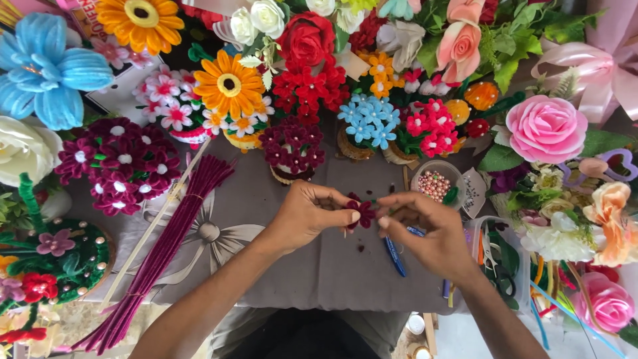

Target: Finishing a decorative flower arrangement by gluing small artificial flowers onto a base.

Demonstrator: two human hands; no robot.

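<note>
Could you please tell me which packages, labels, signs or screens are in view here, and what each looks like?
Printed card: top left corner behind the flowers, pale with red lettering, mostly hidden.
White sheet: under the blue flower, flat, dark-edged, partly covered.
Patterned packet: right of the bead bowl, small, white with dark speckles.
No screens.

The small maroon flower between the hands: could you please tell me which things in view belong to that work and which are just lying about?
In hand:
- small maroon flower, pinched by the left hand and right hand
- bundle of maroon stems, same colour

Lying about:
- bowl of beads
- blue pen
- big blue flower
- pink rose
</note>
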